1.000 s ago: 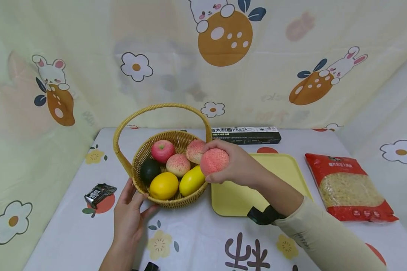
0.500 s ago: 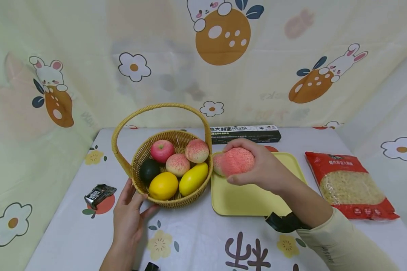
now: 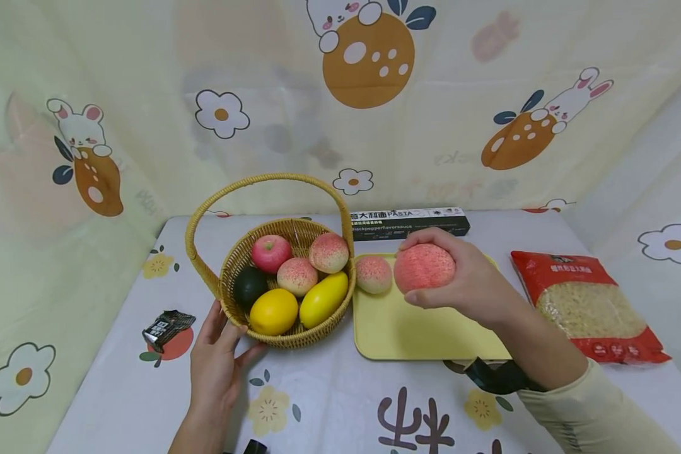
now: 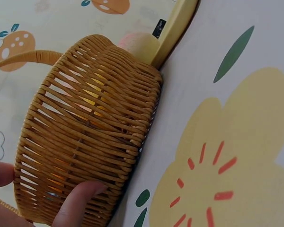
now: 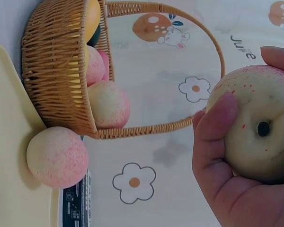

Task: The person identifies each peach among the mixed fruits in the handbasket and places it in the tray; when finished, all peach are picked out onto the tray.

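Note:
My right hand (image 3: 477,277) holds a large pink peach (image 3: 424,269) above the yellow tray (image 3: 420,334); the right wrist view shows the peach's pale underside with a dark spot. Another peach (image 3: 373,274) rests at the tray's back left corner, close beside the wicker basket (image 3: 295,340). My left hand (image 3: 218,362) grips the basket's front left side, its thumb (image 4: 80,201) on the woven wall. Inside the basket lie a red apple (image 3: 271,252), two peaches (image 3: 297,277), a dark green fruit (image 3: 250,287), a lemon (image 3: 274,311) and a longer yellow fruit (image 3: 324,299).
Behind the tray lies a black and white pasta box (image 3: 408,224). A red bag of pasta (image 3: 590,309) is on the right of the table, and a small black packet (image 3: 167,329) on the left. The basket's tall handle (image 3: 272,178) arches upward. A patterned curtain hangs behind.
My right hand has carried the peach rightward from the basket's right rim to above the tray, uncovering the peach at the tray's corner. My left hand and the basket have stayed put.

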`<action>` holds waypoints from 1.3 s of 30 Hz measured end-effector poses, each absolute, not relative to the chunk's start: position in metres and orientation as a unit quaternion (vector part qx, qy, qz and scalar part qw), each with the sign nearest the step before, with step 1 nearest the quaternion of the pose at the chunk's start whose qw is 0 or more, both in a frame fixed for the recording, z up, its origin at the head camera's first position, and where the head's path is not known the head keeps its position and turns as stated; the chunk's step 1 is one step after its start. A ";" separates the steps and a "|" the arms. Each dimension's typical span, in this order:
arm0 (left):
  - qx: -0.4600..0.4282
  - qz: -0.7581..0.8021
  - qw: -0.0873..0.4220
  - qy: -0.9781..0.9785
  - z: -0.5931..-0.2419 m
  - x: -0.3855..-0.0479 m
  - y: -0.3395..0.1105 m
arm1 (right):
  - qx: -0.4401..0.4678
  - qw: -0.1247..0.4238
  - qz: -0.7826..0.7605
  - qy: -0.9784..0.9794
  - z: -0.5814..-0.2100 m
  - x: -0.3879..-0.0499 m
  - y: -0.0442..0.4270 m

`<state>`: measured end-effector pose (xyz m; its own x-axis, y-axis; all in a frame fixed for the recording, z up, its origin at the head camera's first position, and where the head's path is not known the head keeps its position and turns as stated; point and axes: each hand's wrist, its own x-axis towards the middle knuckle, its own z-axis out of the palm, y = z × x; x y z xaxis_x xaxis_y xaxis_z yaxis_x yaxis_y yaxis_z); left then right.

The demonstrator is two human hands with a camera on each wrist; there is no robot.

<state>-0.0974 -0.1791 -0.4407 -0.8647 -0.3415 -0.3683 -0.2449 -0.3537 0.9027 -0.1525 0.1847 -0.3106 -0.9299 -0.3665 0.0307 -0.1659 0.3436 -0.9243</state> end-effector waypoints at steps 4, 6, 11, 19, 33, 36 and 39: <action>0.257 -0.778 0.033 -0.572 -0.441 -0.098 -0.179 | -0.157 0.084 -0.549 0.816 -0.312 -0.154 0.191; 0.257 -0.778 0.032 -0.573 -0.441 -0.098 -0.179 | -0.150 0.085 -0.553 0.815 -0.313 -0.156 0.195; 0.259 -0.777 0.033 -0.572 -0.440 -0.098 -0.179 | -0.134 0.084 -0.553 0.818 -0.320 -0.166 0.203; 0.265 -0.775 0.033 -0.572 -0.440 -0.099 -0.178 | -0.090 0.096 -0.539 0.832 -0.345 -0.194 0.214; 0.268 -0.776 0.024 -0.570 -0.440 -0.098 -0.179 | -0.038 0.134 -0.496 0.857 -0.410 -0.246 0.219; 0.268 -0.775 0.024 -0.572 -0.440 -0.098 -0.179 | -0.030 0.142 -0.489 0.860 -0.417 -0.252 0.216; 0.269 -0.774 0.023 -0.573 -0.439 -0.098 -0.179 | -0.020 0.149 -0.484 0.862 -0.423 -0.256 0.212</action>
<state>-0.0984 -0.1789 -0.4388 -0.8544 -0.3439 -0.3895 -0.2725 -0.3417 0.8994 -0.2562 0.2119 -0.4232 -0.9548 -0.1787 -0.2376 0.1100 0.5302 -0.8407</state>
